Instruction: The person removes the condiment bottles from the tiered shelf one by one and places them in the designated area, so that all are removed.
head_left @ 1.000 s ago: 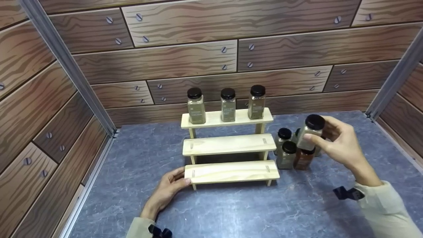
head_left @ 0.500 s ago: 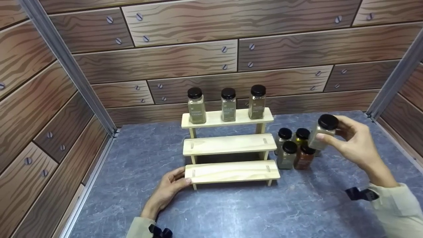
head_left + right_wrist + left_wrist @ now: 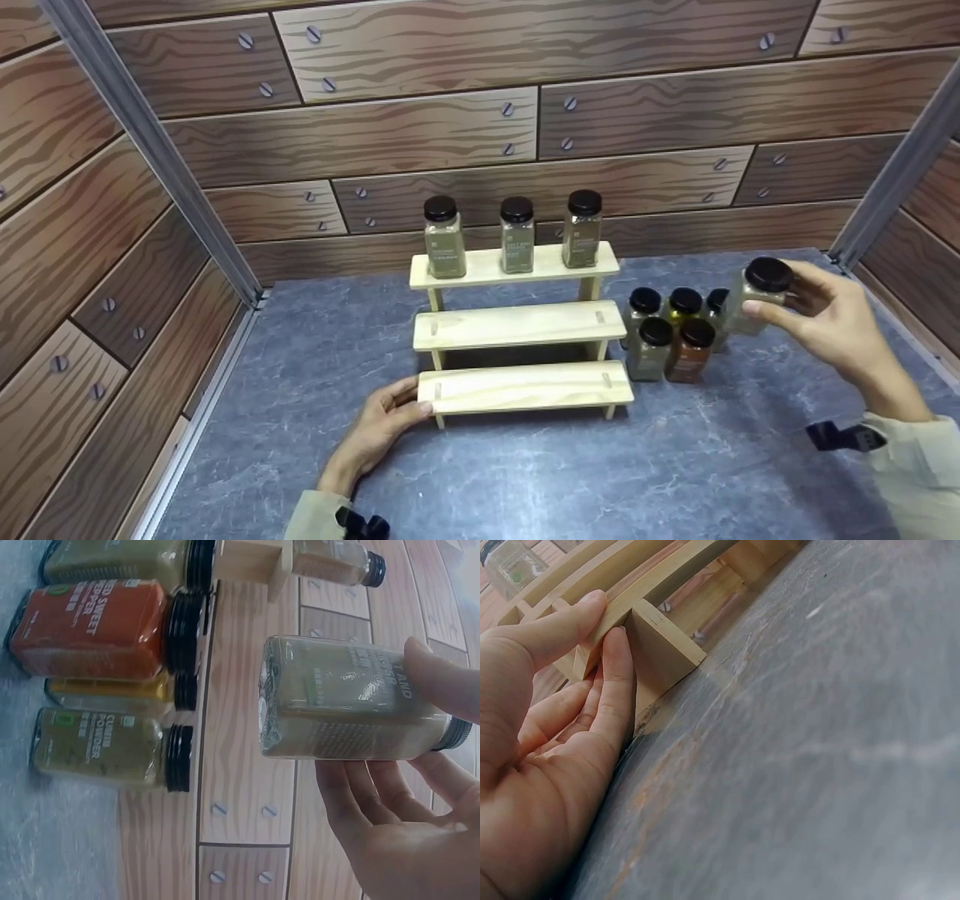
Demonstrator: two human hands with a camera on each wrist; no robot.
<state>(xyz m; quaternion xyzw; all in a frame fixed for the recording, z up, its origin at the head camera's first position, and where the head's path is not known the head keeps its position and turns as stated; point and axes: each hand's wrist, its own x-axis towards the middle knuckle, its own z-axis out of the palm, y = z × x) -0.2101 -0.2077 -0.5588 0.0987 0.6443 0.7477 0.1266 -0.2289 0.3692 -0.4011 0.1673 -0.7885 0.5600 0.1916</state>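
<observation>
My right hand (image 3: 840, 322) grips a square glass spice jar (image 3: 756, 296) with a black lid, thumb on one face and fingers behind. In the right wrist view this jar (image 3: 337, 701) hangs above the level of the standing jars. At the left end of a three-step wooden rack (image 3: 525, 388), my left hand (image 3: 382, 420) pinches the lowest shelf. The left wrist view shows its thumb (image 3: 574, 622) on top of the board and fingers beneath. Three spice jars stand on the top shelf, including a middle one (image 3: 517, 236); the two lower shelves hold nothing.
Several spice jars stand grouped right of the rack: a red sweet pepper jar (image 3: 690, 351), a yellow one (image 3: 682, 307), a cumin powder jar (image 3: 105, 748) and others. Wood-patterned walls (image 3: 450, 127) enclose the grey marbled table (image 3: 525, 480) at back and sides.
My right hand has carried its jar to the right, away from above the grouped jars, uncovering the ones behind. My left hand keeps its hold on the rack.
</observation>
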